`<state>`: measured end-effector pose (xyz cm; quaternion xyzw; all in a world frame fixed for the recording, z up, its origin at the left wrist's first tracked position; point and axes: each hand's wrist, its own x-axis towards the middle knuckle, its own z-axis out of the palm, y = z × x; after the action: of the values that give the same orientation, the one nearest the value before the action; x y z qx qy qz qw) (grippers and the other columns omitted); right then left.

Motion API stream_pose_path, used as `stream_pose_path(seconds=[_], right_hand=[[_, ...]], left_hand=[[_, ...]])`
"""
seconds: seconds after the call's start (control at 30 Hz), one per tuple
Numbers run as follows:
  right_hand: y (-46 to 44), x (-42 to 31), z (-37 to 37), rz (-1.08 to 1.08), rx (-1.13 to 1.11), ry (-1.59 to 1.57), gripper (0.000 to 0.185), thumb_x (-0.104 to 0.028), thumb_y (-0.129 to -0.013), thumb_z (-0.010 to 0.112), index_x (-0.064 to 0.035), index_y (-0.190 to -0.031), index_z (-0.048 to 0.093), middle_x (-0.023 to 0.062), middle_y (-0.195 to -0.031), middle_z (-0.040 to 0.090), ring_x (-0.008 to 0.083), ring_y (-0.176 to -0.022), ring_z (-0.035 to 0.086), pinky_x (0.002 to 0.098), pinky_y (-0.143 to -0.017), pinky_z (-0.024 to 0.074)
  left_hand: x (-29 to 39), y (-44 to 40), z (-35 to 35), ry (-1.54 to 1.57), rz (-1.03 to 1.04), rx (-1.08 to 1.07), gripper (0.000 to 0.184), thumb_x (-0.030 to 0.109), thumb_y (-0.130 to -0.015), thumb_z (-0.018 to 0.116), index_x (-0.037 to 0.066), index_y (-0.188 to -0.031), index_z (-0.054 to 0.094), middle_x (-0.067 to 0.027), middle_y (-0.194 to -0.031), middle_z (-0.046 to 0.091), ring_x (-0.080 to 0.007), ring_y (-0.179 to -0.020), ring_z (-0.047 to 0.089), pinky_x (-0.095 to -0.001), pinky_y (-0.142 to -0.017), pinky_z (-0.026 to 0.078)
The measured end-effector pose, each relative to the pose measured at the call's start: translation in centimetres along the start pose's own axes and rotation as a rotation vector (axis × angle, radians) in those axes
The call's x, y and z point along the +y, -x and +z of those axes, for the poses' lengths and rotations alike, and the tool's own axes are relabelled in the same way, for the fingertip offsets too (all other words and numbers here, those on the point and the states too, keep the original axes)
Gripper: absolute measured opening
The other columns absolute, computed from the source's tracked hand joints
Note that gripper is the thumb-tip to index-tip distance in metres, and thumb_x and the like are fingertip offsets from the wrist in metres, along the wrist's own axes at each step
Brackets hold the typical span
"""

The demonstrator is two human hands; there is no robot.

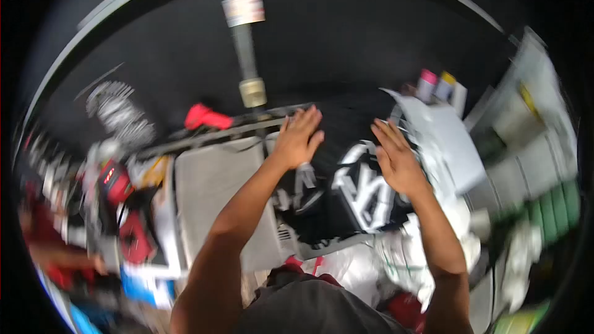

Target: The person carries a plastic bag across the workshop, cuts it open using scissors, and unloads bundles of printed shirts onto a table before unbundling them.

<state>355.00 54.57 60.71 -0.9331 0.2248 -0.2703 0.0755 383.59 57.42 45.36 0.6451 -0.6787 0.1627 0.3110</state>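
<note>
A black cloth piece with bold white markings (331,222), perhaps a garment, lies spread in front of me. My left hand (299,138) is over its far left part, palm down with the fingers stretched out. Over the right side of the same cloth is my right hand (396,156), fingers extended and thumb apart. Neither hand grips anything. Blur hides whether the palms touch the cloth. Just left of the cloth is a flat grey padded board (216,179).
A red hand tool (207,117) rests behind the grey board. Red devices (117,182) stand farther left. White sheets (448,142) and bottles with pink and yellow caps (427,85) are at right. White plastic bags (359,269) lie near my body. Another person's arm (68,256) shows at far left.
</note>
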Motion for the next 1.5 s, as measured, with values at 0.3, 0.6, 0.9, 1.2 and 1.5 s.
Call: stream_pose_path(seconds=[0.3,0.6,0.9,1.2,1.5], right_hand=[[-13.6,23.5,5.4,0.048,-0.034,0.380,0.052,-0.037,-0.103,0.031,-0.0007,-0.137,0.047,0.0188,-0.149,0.036,0.0332,-0.141,0.027,0.0416,-0.116,0.0187],[-11.8,19.1,6.5,0.031,-0.307,0.499,0.043,-0.029,-0.100,0.043,-0.0029,-0.133,0.050,0.0218,-0.139,0.047,0.0366,-0.130,0.043,0.0465,-0.106,0.0336],[-8.4,-14.9,9.5,-0.139,-0.419,-0.501,0.034,-0.026,-0.100,0.046,0.0014,-0.112,0.060,0.0092,-0.075,0.064,0.0160,-0.074,0.062,0.0319,-0.074,0.0489],[8.6,-52.9,28.4,-0.498,-1.069,-0.834,0.030,0.000,-0.090,0.041,-0.0003,-0.115,0.059,0.0136,-0.093,0.069,0.0204,-0.087,0.067,0.0322,-0.079,0.0522],[-2.3,-78.8,35.4,-0.618,-0.752,-1.434,0.077,-0.004,-0.094,0.049,-0.0085,-0.152,-0.002,0.0183,-0.103,0.067,0.0209,-0.085,0.068,0.0319,-0.080,0.0533]], left_hand=[[2.9,20.2,-10.8,0.327,-0.623,0.085,0.030,0.025,-0.089,0.054,0.004,-0.107,0.066,-0.0200,-0.106,0.067,-0.0370,-0.098,0.064,-0.0431,-0.088,0.050],[21.3,57.7,-17.9,0.201,-1.836,0.034,0.041,0.023,-0.083,0.059,0.003,-0.118,0.061,-0.0203,-0.108,0.067,-0.0328,-0.100,0.065,-0.0387,-0.088,0.052],[27.3,77.5,-22.9,0.184,-2.090,0.012,0.041,0.026,-0.084,0.055,0.006,-0.120,0.059,-0.0218,-0.112,0.065,-0.0362,-0.109,0.061,-0.0410,-0.095,0.048],[22.8,89.7,-32.9,0.286,-1.934,0.777,0.031,0.018,-0.093,0.054,0.003,-0.120,0.056,-0.0174,-0.103,0.068,-0.0246,-0.094,0.068,-0.0346,-0.081,0.053],[25.9,94.9,-37.9,0.324,-1.933,1.270,0.031,0.011,-0.097,0.051,-0.002,-0.125,0.049,-0.0119,-0.105,0.065,-0.0174,-0.093,0.064,-0.0286,-0.076,0.053]])
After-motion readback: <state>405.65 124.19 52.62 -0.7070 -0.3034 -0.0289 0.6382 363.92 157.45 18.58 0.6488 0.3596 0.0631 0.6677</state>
